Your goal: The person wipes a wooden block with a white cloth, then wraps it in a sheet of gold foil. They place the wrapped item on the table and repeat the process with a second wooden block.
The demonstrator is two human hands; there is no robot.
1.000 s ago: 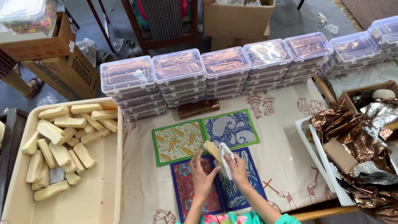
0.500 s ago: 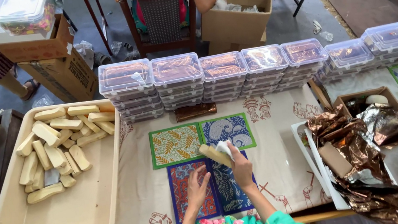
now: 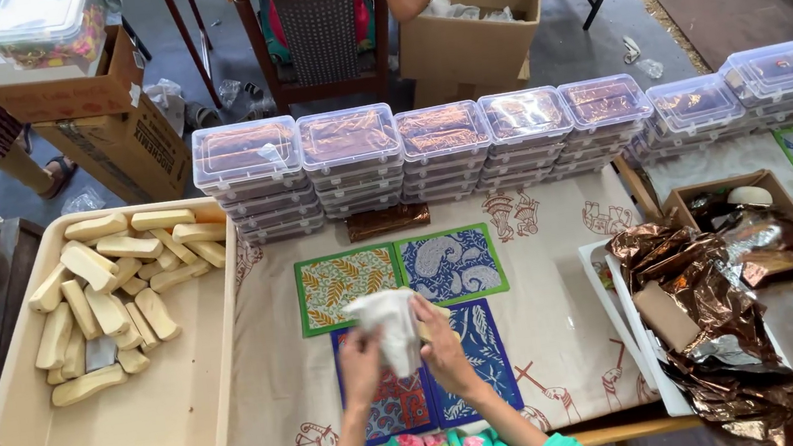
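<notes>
White cloth (image 3: 387, 327) is gripped by the fingers of both the left hand (image 3: 362, 366) and right hand (image 3: 444, 346), above four patterned mats (image 3: 400, 271) on the surface (image 3: 544, 275); far-side, six lidded-box stacks (image 3: 428, 153).

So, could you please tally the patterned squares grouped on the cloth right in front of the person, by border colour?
Green-bordered squares: 2
Blue-bordered squares: 2
Total: 4
The left hand and right hand hold a white wrapper over the blue-bordered pair.

Both hands (image 3: 402, 353) hold white cloth (image 3: 389, 323) over mats (image 3: 393, 274).
</notes>
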